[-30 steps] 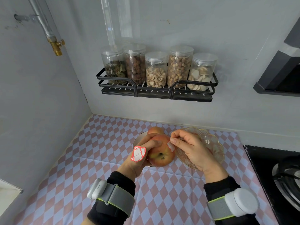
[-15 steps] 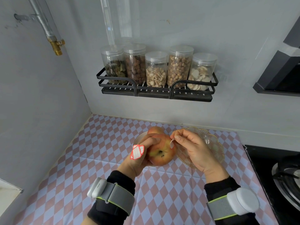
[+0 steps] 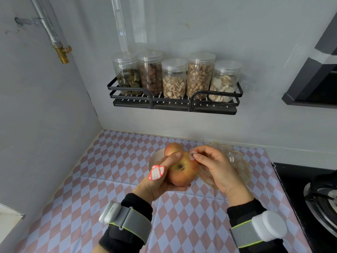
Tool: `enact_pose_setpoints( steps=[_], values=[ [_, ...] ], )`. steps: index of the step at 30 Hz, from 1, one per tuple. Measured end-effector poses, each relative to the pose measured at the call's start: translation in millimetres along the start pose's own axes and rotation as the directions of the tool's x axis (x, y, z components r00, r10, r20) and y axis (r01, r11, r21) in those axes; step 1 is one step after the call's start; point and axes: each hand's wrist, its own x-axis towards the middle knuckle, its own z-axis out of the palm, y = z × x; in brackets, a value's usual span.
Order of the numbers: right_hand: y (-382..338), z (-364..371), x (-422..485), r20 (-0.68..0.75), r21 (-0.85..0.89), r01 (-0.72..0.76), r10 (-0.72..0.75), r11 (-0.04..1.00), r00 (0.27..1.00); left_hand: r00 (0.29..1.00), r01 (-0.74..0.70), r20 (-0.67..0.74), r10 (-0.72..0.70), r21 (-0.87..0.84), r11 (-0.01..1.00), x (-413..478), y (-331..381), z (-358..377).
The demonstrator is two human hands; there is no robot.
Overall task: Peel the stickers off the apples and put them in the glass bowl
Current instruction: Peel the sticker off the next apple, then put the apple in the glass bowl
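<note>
Step in hand: peeling. We note the left hand (image 3: 160,179) holds one apple (image 3: 182,172) above the counter (image 3: 109,170), fingers (image 3: 172,158) curled round its left side and underside, stem end facing the camera. The right hand (image 3: 217,167) pinches a sticker (image 3: 192,155) between thumb and forefinger at the apple's upper right shoulder. The sticker looks lifted, but we cannot tell whether an edge clings to the skin. Two red-edged labels (image 3: 156,172) sit stuck on the back of the left hand.

The glass bowl (image 3: 238,161) stands just beside the apple, behind the right hand, and we see no fruit in it. A second apple (image 3: 172,148) rests in a small bowl (image 3: 155,157) directly behind the left hand.

Judgement: next, pull the sticker clear, park it somewhere, then lower the apple gently into the glass bowl. The glass calls for a soft set-down.

Surroundings: the counter wears a pink-and-lilac diamond cover. A black wire rack (image 3: 175,103) on the grey wall carries five lidded jars (image 3: 174,79). Hob (image 3: 319,194) at right, hood (image 3: 313,83) above it, pipe with brass valve (image 3: 63,52) at upper left.
</note>
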Motion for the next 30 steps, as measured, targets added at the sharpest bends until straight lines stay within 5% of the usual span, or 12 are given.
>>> enact_pose_setpoints(
  steps=[7, 11, 17, 22, 27, 30],
  values=[
    [-1.7, -1.0, -0.3, -0.027, 0.066, -0.038, 0.04, 0.997, 0.999, 1.0, -0.003, 0.015, 0.003, -0.023, 1.0, 1.4, -1.4, -1.9],
    [-3.8, -6.2, -2.6, -0.051, 0.335, -0.053, 0.075, 0.941, 0.996, 0.995, 0.034, -0.088, -0.045, -0.123, 0.992, 6.4, -3.6, -5.7],
    [-6.9, 20.1, -1.5, 0.055, -0.16, 0.013, -0.004, 0.987, 0.998, 0.939, -0.01, -0.339, 0.055, 0.134, 0.991, 21.6, -8.8, 4.2],
    [3.3, 45.0, -2.7, 0.06, -0.608, 0.06, -0.029, 0.792, 0.998, 0.928, 0.001, -0.351, 0.123, 0.333, 0.943, 21.4, -11.6, 11.8],
    [2.9, 48.1, -7.7, -0.008, -0.615, 0.036, -0.052, 0.788, 0.999, 0.937, 0.058, -0.348, 0.036, 0.256, 0.965, 25.5, -17.0, 14.8],
    [9.7, 33.6, -6.5, -0.067, -0.51, -0.112, 0.09, 0.853, 0.994, 0.954, 0.045, -0.301, 0.015, 0.192, 0.98, 30.6, -19.9, 17.6]
  ],
)
